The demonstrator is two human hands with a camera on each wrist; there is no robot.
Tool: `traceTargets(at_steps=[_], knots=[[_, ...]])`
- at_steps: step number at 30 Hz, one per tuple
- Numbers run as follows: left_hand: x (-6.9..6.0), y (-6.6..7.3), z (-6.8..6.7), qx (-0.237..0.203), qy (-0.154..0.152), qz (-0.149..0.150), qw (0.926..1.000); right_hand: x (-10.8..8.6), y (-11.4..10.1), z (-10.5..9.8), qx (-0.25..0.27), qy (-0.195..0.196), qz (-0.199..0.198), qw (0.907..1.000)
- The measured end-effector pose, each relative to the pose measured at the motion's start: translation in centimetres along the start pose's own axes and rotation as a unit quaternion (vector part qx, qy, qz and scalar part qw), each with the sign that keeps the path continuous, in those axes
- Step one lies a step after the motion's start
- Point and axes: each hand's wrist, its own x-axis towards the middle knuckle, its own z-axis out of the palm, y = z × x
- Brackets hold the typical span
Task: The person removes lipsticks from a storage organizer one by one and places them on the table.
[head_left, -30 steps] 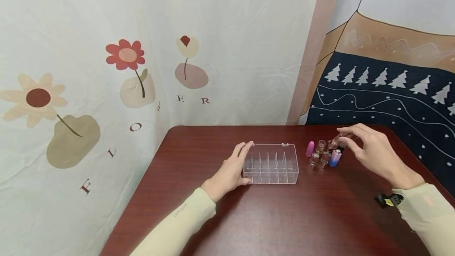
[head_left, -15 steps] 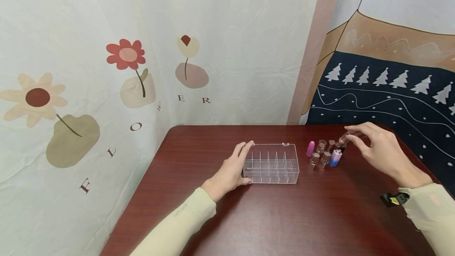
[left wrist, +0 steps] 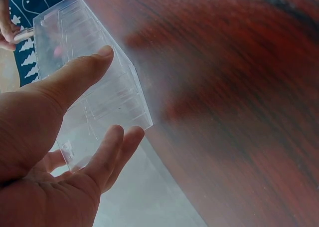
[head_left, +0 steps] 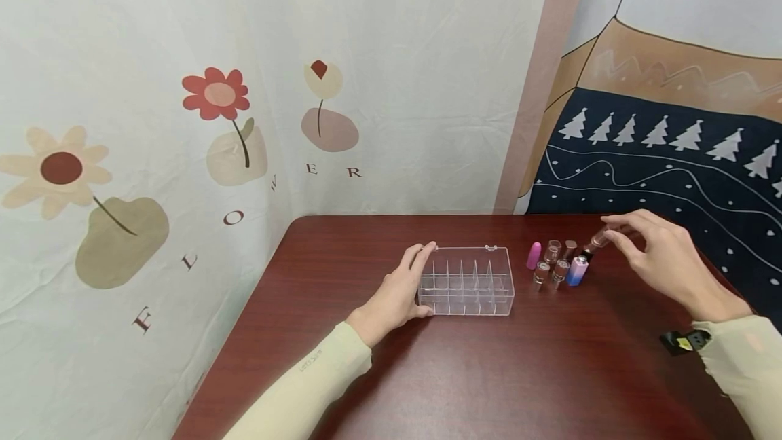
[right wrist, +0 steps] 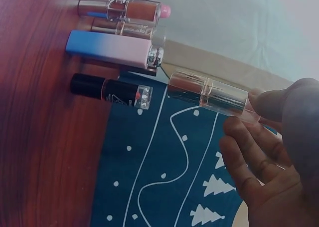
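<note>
My left hand [head_left: 394, 290] grips the left end of a clear plastic compartment box [head_left: 466, 299], thumb at the front and fingers toward the back. The left wrist view shows the thumb lying across the clear wall [left wrist: 107, 95]. My right hand [head_left: 660, 257] pinches a clear-cased lipstick [right wrist: 214, 95] by one end, above the table. Beneath and beside it stand a black lipstick [right wrist: 110, 90] and a pink-and-blue lipstick [head_left: 577, 271]. A brown-capped lipstick [head_left: 570, 248] and several clear-cased ones stand nearby, along with a bright pink bullet-shaped tube [head_left: 534, 256].
The dark red wooden table [head_left: 452, 372] ends at a pale floral cloth [head_left: 415, 87] behind and on the left. A navy cloth with white trees [head_left: 660, 168] hangs at the right.
My right hand has moved to the right with the lipstick, away from the standing group. More of the brown-capped lipstick shows now. The left hand and box have stayed put.
</note>
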Motion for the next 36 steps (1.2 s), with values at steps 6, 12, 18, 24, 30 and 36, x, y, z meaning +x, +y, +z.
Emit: traceTargets(at_steps=[6, 12, 18, 24, 30, 36], knots=[[0.0, 0.0, 0.0, 0.002, 0.0, 0.001, 1.0, -0.2, 0.6, -0.1, -0.005, -0.002, 0.007, 1.0], [-0.1, 0.1, -0.1, 0.001, -0.001, -0.001, 1.0, -0.4, 1.0, -0.2, -0.007, -0.011, 0.011, 0.9999], [0.0, 0.1, -0.1, 0.002, -0.002, -0.001, 1.0, -0.5, 1.5, -0.1, -0.001, -0.027, 0.014, 0.9995], [-0.1, 0.2, -0.2, 0.0, -0.003, -0.001, 1.0, -0.8, 1.8, -0.1, -0.008, -0.032, 0.014, 0.9994], [-0.1, 0.3, -0.2, 0.002, -0.002, 0.0, 1.0, -0.9, 1.9, -0.1, -0.008, -0.032, 0.016, 0.9993], [-0.2, 0.3, -0.2, 0.004, 0.0, 0.001, 1.0, -1.0, 1.9, -0.2, -0.008, -0.039, 0.019, 0.999]])
